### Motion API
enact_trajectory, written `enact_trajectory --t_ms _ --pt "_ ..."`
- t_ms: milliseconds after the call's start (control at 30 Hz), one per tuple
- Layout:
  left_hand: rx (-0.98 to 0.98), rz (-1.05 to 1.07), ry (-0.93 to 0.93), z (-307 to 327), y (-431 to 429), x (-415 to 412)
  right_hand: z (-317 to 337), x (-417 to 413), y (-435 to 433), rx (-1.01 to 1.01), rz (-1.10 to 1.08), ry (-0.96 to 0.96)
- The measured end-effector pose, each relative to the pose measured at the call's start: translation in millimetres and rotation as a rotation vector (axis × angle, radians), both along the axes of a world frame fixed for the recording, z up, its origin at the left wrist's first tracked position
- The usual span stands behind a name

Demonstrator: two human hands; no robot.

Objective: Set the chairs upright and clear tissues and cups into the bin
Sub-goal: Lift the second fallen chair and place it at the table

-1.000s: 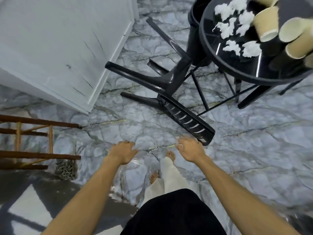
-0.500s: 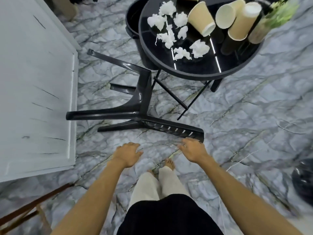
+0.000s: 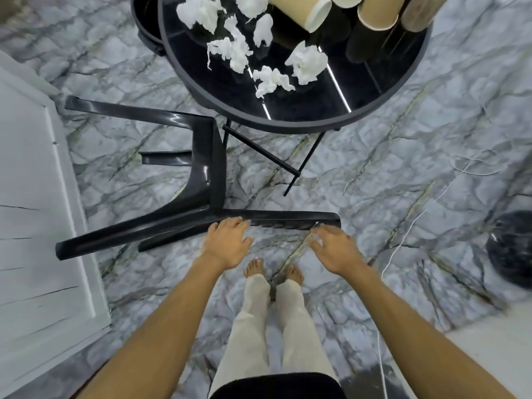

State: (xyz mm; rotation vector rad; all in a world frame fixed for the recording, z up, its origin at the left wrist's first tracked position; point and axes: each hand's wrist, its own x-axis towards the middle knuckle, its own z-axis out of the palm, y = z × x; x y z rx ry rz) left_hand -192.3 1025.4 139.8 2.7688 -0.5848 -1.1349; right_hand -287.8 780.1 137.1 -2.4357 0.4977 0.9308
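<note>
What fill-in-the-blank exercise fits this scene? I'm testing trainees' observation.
1. The black chair lies on its ____ on the floor.
2. The crumpled tissues on the round table are ____.
3. The left hand and right hand are at the chair's ____.
Missing words: side; white; backrest.

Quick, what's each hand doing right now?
Left hand: open, beside the fallen black plastic chair, holding nothing.
Right hand: open, holding nothing.

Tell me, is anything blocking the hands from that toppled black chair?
Nothing visible does. The left hand and right hand, both open, are right at the backrest edge of the toppled black plastic chair.
</note>
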Motion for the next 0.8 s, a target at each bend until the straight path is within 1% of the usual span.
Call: enact_trajectory --t_ms 100,233,400,633,700,800 --pt "-0.012 0.004 0.003 -29 -14 11 -21 14 -8 -0.008 0.018 0.004" --pt "-0.03 -0.012 0.001 -78 -35 25 -67 34 -23 0.007 0.035 -0.006" --pt "-0.027 -0.003 -0.024 -141 -52 32 -127 46 -44 0.013 -0.011 -0.026" --pt "-0.073 0.032 0.054 -216 -67 41 -196 49 -73 0.033 -0.054 0.0" --pt "-0.1 0.03 0.057 -230 -69 37 -209 47 -77 0.045 -0.059 -0.024" --pt "-0.19 0.038 -0.007 -243 -65 35 -220 44 -82 0.086 -0.075 -0.1"
